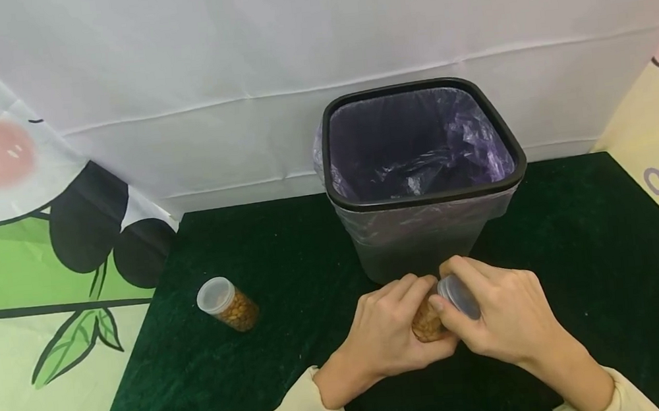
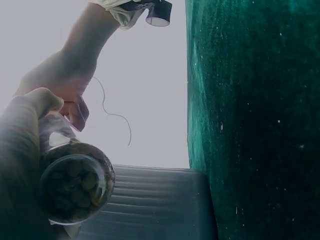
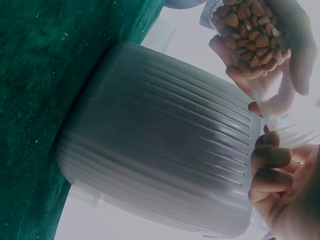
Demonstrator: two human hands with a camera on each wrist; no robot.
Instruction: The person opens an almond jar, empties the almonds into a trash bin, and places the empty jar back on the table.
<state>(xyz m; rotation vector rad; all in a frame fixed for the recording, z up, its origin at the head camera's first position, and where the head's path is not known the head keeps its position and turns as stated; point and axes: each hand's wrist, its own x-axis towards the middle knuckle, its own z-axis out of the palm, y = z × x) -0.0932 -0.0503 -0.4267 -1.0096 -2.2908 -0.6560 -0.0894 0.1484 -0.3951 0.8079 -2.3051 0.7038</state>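
Note:
My left hand (image 1: 391, 325) grips a clear jar (image 1: 427, 322) partly filled with small brown pieces, just in front of a bin. My right hand (image 1: 497, 308) holds the translucent round lid (image 1: 459, 295) at the jar's mouth end between thumb and fingers. Whether the lid is still seated cannot be told. In the right wrist view the jar (image 3: 252, 42) is tilted, its brown pieces gathered toward the base and its other end clear. The left wrist view looks at the jar's round base (image 2: 75, 190). A second, lidded jar (image 1: 235, 307) of similar pieces leans on the cloth at the left.
The bin (image 1: 422, 243), with a black rim and a thin purplish liner, stands behind both hands. Dark green cloth (image 1: 287, 256) covers the table. A white hanging (image 1: 228, 142) rises at the back, with printed cartoon sheets at either side.

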